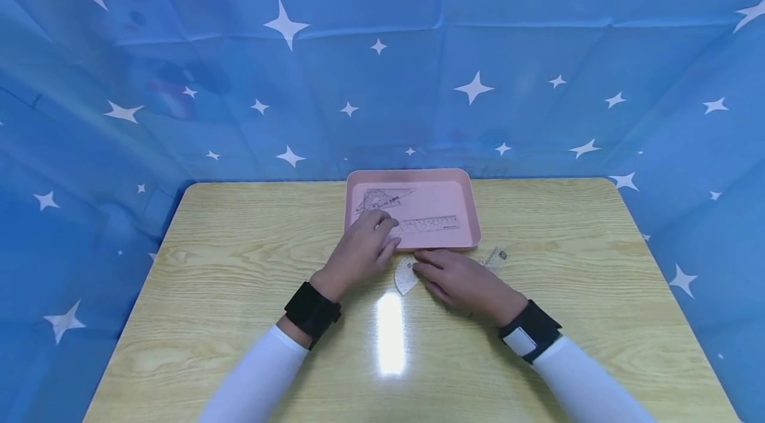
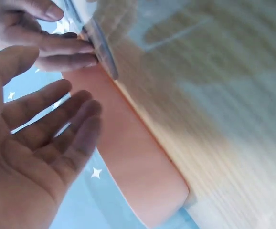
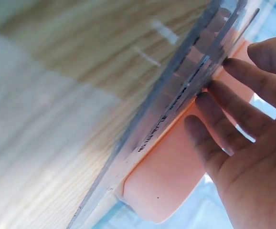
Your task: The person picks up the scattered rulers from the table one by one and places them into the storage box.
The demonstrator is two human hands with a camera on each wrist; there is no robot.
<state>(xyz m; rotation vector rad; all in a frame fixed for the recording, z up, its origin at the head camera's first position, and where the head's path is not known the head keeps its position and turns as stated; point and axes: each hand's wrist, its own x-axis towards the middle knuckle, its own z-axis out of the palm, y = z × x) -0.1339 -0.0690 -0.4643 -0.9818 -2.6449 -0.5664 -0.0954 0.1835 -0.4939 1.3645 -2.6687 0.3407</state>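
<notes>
My left hand hovers at the front left of a pink tray, its fingers over the rim. In the left wrist view this hand is relaxed and holds nothing. A clear set square and a clear ruler lie in the tray. My right hand is over clear plastic pieces on the table before the tray. A rounded protractor-like piece shows left of it, and a marked strip to its right. In the right wrist view, loosely spread fingertips touch a clear printed edge.
The wooden table stretches to both sides of the tray. Behind it hangs a blue cloth with white stars, close to the tray's back edge. A bright light reflection shows on the table top.
</notes>
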